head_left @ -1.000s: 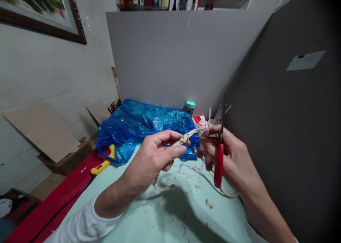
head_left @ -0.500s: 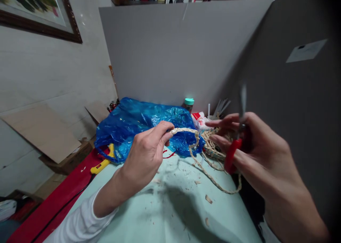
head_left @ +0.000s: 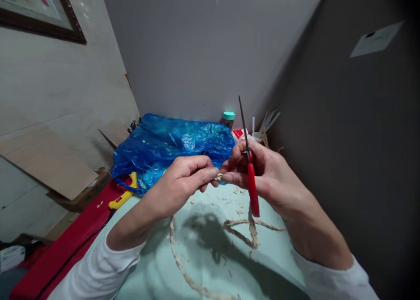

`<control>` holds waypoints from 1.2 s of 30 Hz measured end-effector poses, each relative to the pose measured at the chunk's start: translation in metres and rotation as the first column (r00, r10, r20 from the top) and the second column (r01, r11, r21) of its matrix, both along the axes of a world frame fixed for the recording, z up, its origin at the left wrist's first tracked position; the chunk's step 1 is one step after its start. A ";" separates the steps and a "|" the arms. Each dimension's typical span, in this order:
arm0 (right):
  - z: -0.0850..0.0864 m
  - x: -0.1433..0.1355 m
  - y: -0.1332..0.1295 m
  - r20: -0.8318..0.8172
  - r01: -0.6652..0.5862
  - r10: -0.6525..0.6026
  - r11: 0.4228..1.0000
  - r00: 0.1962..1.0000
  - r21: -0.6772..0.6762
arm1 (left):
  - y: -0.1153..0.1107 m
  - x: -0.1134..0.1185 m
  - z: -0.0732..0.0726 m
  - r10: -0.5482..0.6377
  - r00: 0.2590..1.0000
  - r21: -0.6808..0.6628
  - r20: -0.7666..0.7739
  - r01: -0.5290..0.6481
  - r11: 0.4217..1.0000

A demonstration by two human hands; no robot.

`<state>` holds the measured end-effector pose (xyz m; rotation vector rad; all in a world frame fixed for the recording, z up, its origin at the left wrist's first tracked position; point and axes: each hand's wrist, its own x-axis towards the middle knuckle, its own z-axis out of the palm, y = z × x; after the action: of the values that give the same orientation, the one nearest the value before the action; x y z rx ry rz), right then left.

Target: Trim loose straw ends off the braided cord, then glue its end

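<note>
The person wears a white, long-sleeved top. Toward seven to eight o'clock, the left sleeve [head_left: 98, 265] is loose and deeply wrinkled, with soft grey creases running around it. Its cuff [head_left: 126, 247] ends on the forearm, leaving the wrist and the left hand [head_left: 185, 181] bare. Toward four to five o'clock, the right sleeve [head_left: 331, 276] is white too, with a faint bluish-grey cast in the shade and smoother cloth. It also ends on the forearm, above a bare wrist and the bare right hand [head_left: 272, 175]. The fingers are slender, with rounded tips.
</note>
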<state>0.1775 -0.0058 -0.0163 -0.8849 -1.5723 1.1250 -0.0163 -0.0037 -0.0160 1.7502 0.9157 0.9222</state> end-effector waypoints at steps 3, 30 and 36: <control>0.000 0.002 0.002 -0.048 -0.032 0.029 0.998 0.998 -0.061 | 0.003 -0.001 -0.002 -0.065 0.993 -0.133 0.103 0.079 0.988; 0.010 0.035 0.004 -0.080 0.077 -0.091 0.984 0.993 -0.161 | 0.011 -0.038 0.018 -0.093 0.993 -0.072 0.078 0.098 0.993; 0.008 0.030 0.002 -0.051 -0.016 0.009 0.992 0.999 -0.125 | 0.012 -0.035 0.016 0.029 0.999 0.131 0.041 -0.034 0.991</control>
<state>0.2071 -0.0038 -0.0086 -0.9234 -1.4810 1.2565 -0.0511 0.0086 0.0004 1.8271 0.8758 1.0546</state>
